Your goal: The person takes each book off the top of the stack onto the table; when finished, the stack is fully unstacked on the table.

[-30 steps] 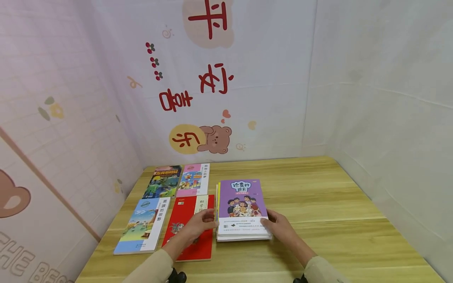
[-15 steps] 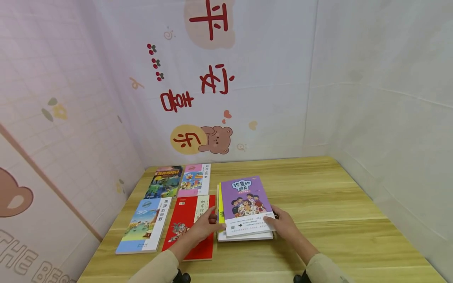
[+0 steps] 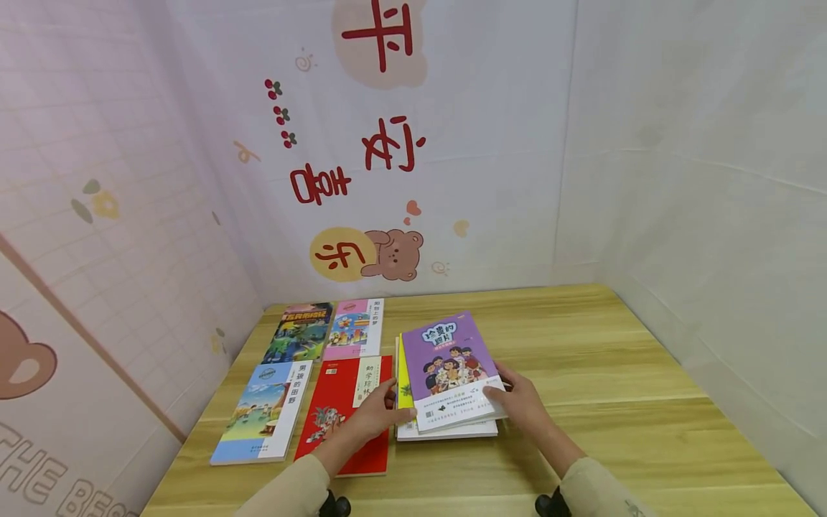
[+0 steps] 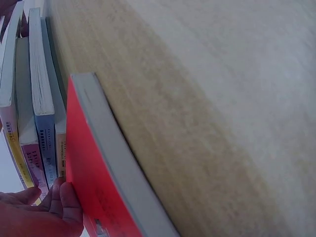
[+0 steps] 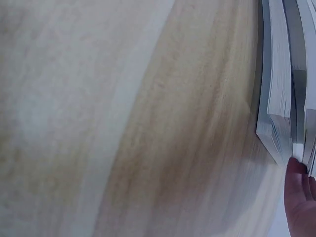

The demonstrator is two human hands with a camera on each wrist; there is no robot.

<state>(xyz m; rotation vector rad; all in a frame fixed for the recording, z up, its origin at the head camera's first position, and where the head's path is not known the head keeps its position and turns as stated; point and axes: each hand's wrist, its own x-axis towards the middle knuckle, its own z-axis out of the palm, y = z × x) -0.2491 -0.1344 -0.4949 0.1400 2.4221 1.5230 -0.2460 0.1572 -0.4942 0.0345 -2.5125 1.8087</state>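
A purple book [image 3: 449, 359] with a white lower band lies turned askew over a stack of several books. Its right edge is pinched by my right hand [image 3: 525, 408], thumb on the cover. In the right wrist view, the fingers [image 5: 297, 197] reach into a gap under the upper pages, above the lower books [image 5: 279, 64]. My left hand [image 3: 370, 418] rests at the stack's left side, thumb at the purple book's lower left corner. Its fingers [image 4: 70, 205] touch near the spines in the left wrist view. A yellow book [image 3: 403, 388] peeks out beneath the purple one.
Left of the stack lies a red book [image 3: 323, 402], partly under my left forearm. Beyond it are a blue book [image 3: 255, 413], a dark green book [image 3: 297, 334] and a pink book [image 3: 352, 330]. The wooden table [image 3: 614, 395] meets a printed cloth wall [image 3: 491, 179].
The purple book has turned askew, its right side shifting up and outward with my right hand. More of the yellow book shows. My left hand has moved slightly right.
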